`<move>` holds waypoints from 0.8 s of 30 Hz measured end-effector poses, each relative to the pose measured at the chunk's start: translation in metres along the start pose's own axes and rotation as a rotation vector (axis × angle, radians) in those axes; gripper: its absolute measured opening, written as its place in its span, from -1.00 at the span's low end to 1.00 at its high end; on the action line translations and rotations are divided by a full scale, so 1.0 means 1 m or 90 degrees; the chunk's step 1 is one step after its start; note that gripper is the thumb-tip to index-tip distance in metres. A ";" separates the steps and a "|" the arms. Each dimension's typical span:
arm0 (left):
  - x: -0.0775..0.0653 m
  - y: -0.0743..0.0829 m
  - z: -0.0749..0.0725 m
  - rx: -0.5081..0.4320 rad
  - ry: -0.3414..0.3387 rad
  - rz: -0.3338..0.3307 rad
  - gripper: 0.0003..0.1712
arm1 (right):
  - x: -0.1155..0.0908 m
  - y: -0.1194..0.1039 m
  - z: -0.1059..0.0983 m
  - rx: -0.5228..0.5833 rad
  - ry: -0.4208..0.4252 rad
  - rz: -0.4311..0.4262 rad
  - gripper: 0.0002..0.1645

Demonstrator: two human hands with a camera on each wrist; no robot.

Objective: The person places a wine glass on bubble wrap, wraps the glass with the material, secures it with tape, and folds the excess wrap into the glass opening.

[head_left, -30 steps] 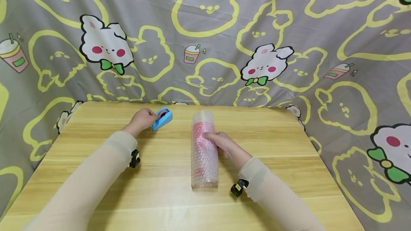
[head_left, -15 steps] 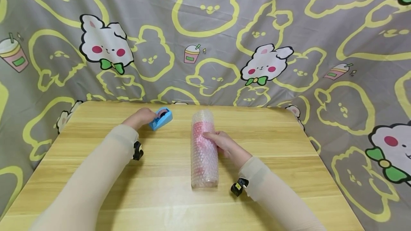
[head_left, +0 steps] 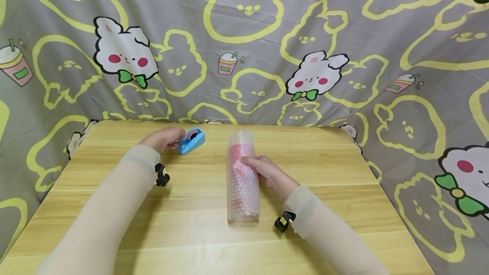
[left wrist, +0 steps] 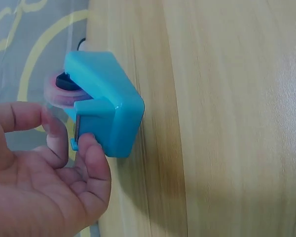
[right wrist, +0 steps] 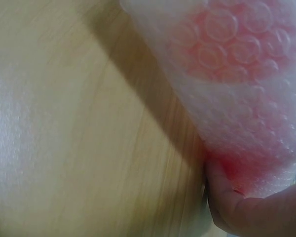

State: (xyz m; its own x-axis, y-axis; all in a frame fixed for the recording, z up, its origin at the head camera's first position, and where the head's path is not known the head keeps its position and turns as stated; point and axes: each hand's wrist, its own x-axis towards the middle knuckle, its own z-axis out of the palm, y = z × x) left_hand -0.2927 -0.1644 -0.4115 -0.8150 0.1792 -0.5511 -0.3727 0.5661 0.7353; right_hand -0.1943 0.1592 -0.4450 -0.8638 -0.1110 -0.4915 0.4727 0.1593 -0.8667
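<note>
In the head view, my left hand [head_left: 163, 138] is at the cutter end of a light blue tape dispenser [head_left: 195, 140] near the table's back edge. Seen from the left wrist, the thumb and a finger pinch together beside the cutter, apparently on the clear tape end, which is hard to make out. Other curled fingertips [left wrist: 91, 148] touch the dispenser's front. A pinkish tape roll [left wrist: 64, 96] sits in it. My right hand [head_left: 267, 172] grips a bubble-wrapped cylinder [head_left: 243, 194], thumb on top and fingers hidden along its right side. Red and pink show through the wrap.
Both things rest on a light wooden table [head_left: 191, 237]. A grey curtain [head_left: 263, 54] with rabbit and cup prints hangs around the back and sides. Dark wrist cameras are strapped at both cuffs.
My left hand has shifted slightly left and turned, so its fingers show more at the dispenser's cutter end. The dispenser, the right hand and the wrapped cylinder have stayed in place.
</note>
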 end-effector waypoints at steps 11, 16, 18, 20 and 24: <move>-0.001 -0.002 -0.001 -0.036 -0.012 -0.016 -0.61 | 0.000 -0.001 -0.001 0.002 -0.011 -0.005 -0.42; -0.004 -0.006 -0.002 -0.077 -0.025 0.001 -0.79 | 0.000 -0.001 -0.001 -0.001 -0.006 -0.003 -0.42; -0.006 -0.009 -0.002 -0.084 -0.020 0.012 -0.85 | 0.000 -0.001 0.000 -0.005 -0.005 0.000 -0.39; -0.007 -0.013 -0.003 -0.092 -0.019 0.027 -0.89 | -0.001 -0.001 0.000 -0.007 -0.005 0.002 -0.38; -0.007 -0.019 -0.004 -0.118 -0.027 0.054 -0.79 | -0.001 0.000 -0.001 0.001 -0.008 0.000 -0.40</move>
State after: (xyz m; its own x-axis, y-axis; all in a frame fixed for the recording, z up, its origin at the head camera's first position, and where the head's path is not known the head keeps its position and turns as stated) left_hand -0.2824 -0.1797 -0.4198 -0.8288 0.2561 -0.4976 -0.3822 0.3904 0.8376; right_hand -0.1941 0.1603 -0.4444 -0.8614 -0.1233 -0.4928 0.4732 0.1581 -0.8667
